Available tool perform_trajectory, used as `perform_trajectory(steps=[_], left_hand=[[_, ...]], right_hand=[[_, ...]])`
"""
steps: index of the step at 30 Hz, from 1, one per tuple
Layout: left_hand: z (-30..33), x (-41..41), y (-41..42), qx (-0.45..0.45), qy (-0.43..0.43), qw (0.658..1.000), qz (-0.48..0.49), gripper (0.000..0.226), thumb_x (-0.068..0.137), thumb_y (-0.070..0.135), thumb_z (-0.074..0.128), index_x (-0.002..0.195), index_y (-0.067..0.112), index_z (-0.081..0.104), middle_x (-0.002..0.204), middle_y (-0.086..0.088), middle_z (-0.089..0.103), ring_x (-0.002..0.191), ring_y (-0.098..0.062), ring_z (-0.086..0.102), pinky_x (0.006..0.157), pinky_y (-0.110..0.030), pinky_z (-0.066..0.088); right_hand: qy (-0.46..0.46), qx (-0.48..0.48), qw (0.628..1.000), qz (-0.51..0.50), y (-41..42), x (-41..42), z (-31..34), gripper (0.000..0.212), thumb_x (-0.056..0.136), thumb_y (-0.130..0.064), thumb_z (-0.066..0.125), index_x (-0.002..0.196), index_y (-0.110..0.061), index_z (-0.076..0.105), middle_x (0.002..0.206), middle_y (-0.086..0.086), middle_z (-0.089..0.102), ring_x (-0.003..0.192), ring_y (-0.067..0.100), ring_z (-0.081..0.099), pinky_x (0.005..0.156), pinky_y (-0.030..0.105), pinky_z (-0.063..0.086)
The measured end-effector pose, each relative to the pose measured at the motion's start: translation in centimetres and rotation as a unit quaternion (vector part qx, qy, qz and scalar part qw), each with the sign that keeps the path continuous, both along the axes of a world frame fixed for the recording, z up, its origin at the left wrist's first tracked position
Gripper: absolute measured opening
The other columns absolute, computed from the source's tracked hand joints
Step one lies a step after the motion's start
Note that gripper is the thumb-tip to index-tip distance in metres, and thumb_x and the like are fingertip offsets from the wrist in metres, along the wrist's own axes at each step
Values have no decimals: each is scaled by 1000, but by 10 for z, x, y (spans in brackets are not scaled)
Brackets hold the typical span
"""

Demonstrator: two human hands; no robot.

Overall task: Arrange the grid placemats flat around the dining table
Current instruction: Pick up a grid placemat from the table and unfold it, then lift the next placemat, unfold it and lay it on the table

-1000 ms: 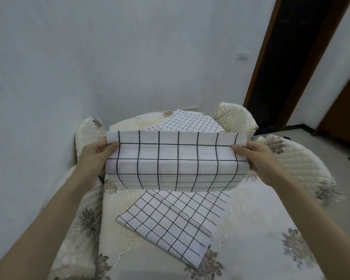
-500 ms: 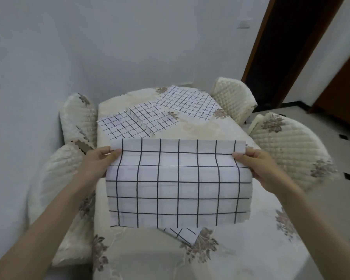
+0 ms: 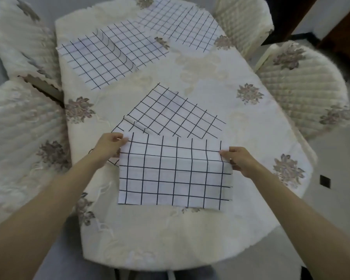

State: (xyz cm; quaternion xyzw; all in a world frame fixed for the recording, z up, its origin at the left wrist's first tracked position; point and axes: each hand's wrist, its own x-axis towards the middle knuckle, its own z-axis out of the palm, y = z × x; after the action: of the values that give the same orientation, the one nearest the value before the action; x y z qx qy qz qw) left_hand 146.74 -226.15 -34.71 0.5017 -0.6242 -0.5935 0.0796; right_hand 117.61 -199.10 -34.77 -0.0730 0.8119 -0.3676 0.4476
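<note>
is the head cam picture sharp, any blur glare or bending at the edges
Head view: soft even light, no glare; slightly soft overall, grid on the held placemat readable; chairs and table edges bow from the wide-angle lens; both hands, left and right, reasonably clear.

Placemats (image 3: 175,174) white, black grid lines. Tablecloth (image 3: 220,81) cream, mauve-grey flower motifs. Chair covers (image 3: 303,91) cream, quilted diamonds.

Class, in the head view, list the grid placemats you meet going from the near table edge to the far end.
Held placemat → folded placemats in the middle → rippled placemat at far left → flat placemat at the far end.
</note>
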Motion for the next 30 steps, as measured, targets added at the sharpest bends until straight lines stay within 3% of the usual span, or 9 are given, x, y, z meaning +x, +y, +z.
perform_trajectory(steps=[2,4,8,10,15,19,24,27,30], left_hand=[[-19,3,3,6,-19,1000,4,17,94,15,62,103,1,62,81,-10,58,58,-17,54,53,-24,51],[-36,5,4,21,-23,999,23,24,93,14,63,111,-2,61,85,-13,63,62,-20,60,55,-26,53],[-50,6,6,33,-28,998,44,5,89,8,66,93,7,63,83,-14,65,57,-16,65,51,-22,56],[-50,6,4,24,-27,998,48,9,88,3,66,84,10,62,82,-15,64,52,-12,66,49,-21,56],[-46,6,0,10,-33,999,42,16,85,-4,66,82,11,60,76,-12,61,43,-1,62,47,-16,54],[-44,14,-11,0,-41,998,52,12,85,-1,68,88,9,63,78,-12,63,52,-12,64,50,-17,56],[-39,32,-32,-24,-53,996,64,13,84,1,71,93,7,64,77,-10,62,63,-21,57,48,-18,54],[-37,45,-47,-38,-64,994,75,12,82,2,72,85,11,65,77,-8,63,66,-19,58,53,-18,56],[-37,54,-57,-43,-69,994,71,10,84,-1,70,84,8,64,75,-7,61,66,-17,57,48,-11,52]], right_hand=[[0,10,1000,-13,3,3,-13,22,91,-19,66,96,2,63,68,5,55,56,13,54,61,25,46],[-4,9,1000,-20,3,5,-23,11,91,-19,66,89,-8,61,66,3,53,55,13,51,58,23,43],[0,-2,1000,-28,8,7,-35,15,88,-18,68,76,-11,63,73,9,58,64,20,51,64,29,43],[4,-7,999,-34,11,8,-35,13,86,-16,70,75,-11,65,75,10,61,67,20,53,66,32,44],[10,-9,1000,-17,14,13,-30,15,87,-12,68,73,-13,65,64,-2,63,56,13,55,55,23,44],[9,10,1000,-1,8,26,-25,38,87,-7,68,54,-20,52,44,-13,52,53,14,47,59,28,40],[-17,3,999,33,-3,50,-25,30,86,-8,70,61,-8,54,59,4,59,60,22,56,67,37,53],[-10,2,998,68,-15,63,-26,23,85,-9,71,70,-2,55,63,12,57,58,23,57,58,32,55],[0,7,996,90,-27,70,-29,37,83,-10,73,58,-7,47,47,3,47,44,19,47,46,26,44]])
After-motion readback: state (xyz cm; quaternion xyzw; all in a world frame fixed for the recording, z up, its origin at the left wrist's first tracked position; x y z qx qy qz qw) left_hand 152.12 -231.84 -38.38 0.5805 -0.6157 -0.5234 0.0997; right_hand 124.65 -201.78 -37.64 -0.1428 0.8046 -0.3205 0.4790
